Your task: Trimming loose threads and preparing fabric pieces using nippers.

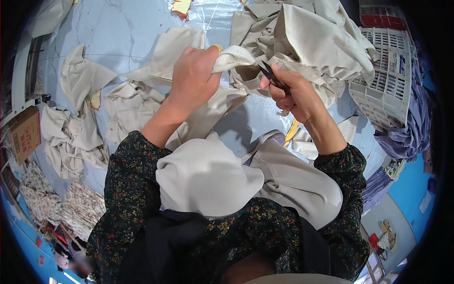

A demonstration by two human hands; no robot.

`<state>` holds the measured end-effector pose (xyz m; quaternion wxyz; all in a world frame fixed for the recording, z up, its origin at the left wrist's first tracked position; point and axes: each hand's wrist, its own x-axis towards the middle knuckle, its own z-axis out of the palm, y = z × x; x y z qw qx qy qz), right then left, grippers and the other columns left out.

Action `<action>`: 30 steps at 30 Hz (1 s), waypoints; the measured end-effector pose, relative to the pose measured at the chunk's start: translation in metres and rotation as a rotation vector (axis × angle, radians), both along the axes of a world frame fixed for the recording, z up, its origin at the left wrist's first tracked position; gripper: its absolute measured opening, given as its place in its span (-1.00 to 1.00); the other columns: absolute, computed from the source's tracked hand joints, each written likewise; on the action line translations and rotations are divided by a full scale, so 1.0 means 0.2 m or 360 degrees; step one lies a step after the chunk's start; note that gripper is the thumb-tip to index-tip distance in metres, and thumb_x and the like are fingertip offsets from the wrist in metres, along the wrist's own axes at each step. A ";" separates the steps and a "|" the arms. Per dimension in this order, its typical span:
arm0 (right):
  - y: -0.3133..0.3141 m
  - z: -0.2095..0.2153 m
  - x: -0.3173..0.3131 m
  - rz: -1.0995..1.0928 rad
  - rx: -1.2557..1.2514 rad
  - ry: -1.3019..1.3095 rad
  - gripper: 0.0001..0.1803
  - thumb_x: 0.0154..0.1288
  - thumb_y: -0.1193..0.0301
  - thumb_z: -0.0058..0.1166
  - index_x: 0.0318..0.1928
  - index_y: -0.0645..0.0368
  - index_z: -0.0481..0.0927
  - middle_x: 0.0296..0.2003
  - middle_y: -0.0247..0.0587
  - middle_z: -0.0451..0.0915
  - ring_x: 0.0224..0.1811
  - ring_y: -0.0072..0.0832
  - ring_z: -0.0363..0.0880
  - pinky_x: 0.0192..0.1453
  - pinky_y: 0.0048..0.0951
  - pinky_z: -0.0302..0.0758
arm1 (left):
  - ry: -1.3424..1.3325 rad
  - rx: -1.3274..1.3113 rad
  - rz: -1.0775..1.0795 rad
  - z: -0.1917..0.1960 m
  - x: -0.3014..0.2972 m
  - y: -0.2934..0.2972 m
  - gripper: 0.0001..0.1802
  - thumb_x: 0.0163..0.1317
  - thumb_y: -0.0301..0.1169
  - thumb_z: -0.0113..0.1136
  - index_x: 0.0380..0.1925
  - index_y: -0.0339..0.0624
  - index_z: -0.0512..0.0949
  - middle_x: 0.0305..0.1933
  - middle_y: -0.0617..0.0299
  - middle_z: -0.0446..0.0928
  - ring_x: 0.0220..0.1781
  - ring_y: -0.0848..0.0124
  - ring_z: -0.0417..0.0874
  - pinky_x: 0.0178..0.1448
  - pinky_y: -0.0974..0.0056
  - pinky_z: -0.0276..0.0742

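My left hand [195, 75] is closed around the folded edge of a cream cloth piece [234, 57], held up in front of me. Something yellow shows at one of its fingers. Dark thread snips [267, 71] are gripped in my right hand [298, 92], their two blades apart and pointing up and left, close to the cloth's right end. Whether the blades touch the cloth I cannot tell. Part of the cloth hangs in a loop between the hands. More cream fabric [208, 175] lies bunched over my lap.
A heap of cream fabric [321, 38] lies beyond my right hand. At right stands a white plastic basket [385, 71] with purple cloth [406, 125] beside it. Loose cream pieces [75, 137] are spread at left, near a cardboard box [23, 132] and floral fabric [84, 208].
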<state>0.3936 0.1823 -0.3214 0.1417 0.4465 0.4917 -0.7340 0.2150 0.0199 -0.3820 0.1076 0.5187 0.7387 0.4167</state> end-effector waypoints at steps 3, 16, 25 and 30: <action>-0.03 -0.02 -0.03 -0.0125 -0.0214 0.0001 -0.47 0.61 0.04 -0.25 -0.29 0.21 0.58 -0.67 -0.59 0.17 -0.68 -0.73 -0.03 -0.61 -0.60 -0.08 | 0.0028 -0.0007 -0.0004 0.00 0.00 -0.02 -0.90 0.09 -0.56 0.17 -0.42 -0.28 0.44 -0.49 -0.05 0.47 -0.39 -0.09 0.45 -0.22 0.04 0.37; -0.02 -0.03 -0.04 -0.0326 -0.0635 0.0008 -0.55 0.59 0.10 -0.18 -0.29 0.19 0.57 -0.65 -0.57 0.26 -0.70 -0.75 -0.04 -0.62 -0.61 -0.05 | 0.0057 -0.0029 -0.0043 0.00 0.00 -0.03 -0.90 0.06 -0.58 0.17 -0.43 -0.29 0.44 -0.49 -0.04 0.47 -0.40 -0.08 0.45 -0.21 0.05 0.37; 0.00 -0.11 -0.03 -0.0352 -0.0549 0.0007 -0.58 0.57 0.09 -0.09 -0.29 0.15 0.59 -0.67 -0.61 0.22 -0.70 -0.74 -0.07 -0.62 -0.61 -0.10 | 0.0190 0.0036 -0.0012 -0.02 0.00 -0.04 -0.87 0.07 -0.55 0.20 -0.33 -0.27 0.52 -0.54 0.03 0.47 -0.44 0.02 0.50 -0.22 0.07 0.37; 0.01 -0.05 0.06 -0.0314 -0.0247 0.0246 -0.65 0.49 0.12 0.06 -0.17 0.18 0.62 -0.67 -0.61 0.20 -0.67 -0.77 0.01 -0.59 -0.63 -0.03 | -0.0307 -0.0107 0.0258 -0.01 -0.20 0.01 -0.84 0.29 -0.40 0.08 -0.33 -0.31 0.50 -0.48 0.00 0.50 -0.47 0.05 0.51 -0.25 0.06 0.40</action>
